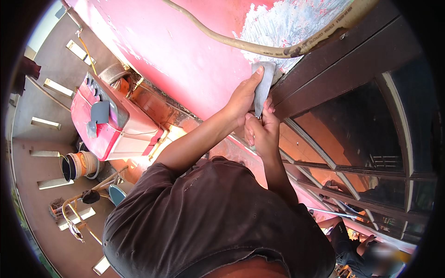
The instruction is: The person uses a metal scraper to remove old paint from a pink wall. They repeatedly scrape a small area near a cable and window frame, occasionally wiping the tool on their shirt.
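A metal putty knife (265,83) is held in front of the pink wall (205,69), its wide blade end upward in the view. My left hand (245,93) grips the blade, with the thumb flat on its face and the fingers partly hidden behind it. Lower down, my right hand (262,130) closes around the handle end, which the fingers mostly cover. Beyond the blade, the wall has a rough patch of whitish, scraped-looking surface (271,27). A beige flexible hose (226,39) crosses in front of that patch, close above the blade's tip.
Dark wooden window frames (313,93) with glass run along the right. At left stand a pink and white washing machine (134,135) with a grey flat object (100,112) on top, a bucket (83,164) and a cane frame (78,215). Another person (347,243) is at lower right.
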The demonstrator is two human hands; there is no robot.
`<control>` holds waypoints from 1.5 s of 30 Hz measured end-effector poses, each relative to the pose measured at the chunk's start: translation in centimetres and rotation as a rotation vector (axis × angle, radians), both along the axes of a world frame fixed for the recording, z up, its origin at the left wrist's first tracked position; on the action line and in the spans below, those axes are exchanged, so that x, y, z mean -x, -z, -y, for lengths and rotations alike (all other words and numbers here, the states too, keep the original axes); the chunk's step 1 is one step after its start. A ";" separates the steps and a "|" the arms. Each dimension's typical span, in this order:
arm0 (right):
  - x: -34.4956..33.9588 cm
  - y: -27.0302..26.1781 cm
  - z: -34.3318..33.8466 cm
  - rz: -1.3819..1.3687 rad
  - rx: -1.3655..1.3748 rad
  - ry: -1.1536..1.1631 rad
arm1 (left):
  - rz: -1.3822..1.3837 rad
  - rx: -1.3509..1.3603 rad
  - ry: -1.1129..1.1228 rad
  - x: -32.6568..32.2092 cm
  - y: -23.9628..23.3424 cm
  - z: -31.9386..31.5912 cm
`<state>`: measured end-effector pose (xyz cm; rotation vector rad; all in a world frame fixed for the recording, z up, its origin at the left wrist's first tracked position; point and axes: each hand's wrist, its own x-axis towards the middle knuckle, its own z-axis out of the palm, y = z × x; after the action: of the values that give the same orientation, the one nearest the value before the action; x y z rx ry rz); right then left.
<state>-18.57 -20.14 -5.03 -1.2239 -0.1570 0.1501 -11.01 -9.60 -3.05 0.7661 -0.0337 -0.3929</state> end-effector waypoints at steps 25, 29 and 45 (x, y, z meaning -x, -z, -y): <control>-0.5 0.3 -0.3 -0.025 0.010 -0.027 | -0.013 -0.020 0.018 0.3 0.0 -0.4; 0.3 1.2 0.9 0.009 0.013 -0.010 | -0.005 -0.003 0.052 0.8 0.6 0.9; 0.3 1.0 0.7 0.004 0.009 0.019 | -0.031 -0.036 0.049 0.8 -0.3 0.9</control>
<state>-18.86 -20.87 -6.07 -1.2340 -0.1480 0.1317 -11.81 -10.48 -2.70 0.7956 -0.0160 -0.4532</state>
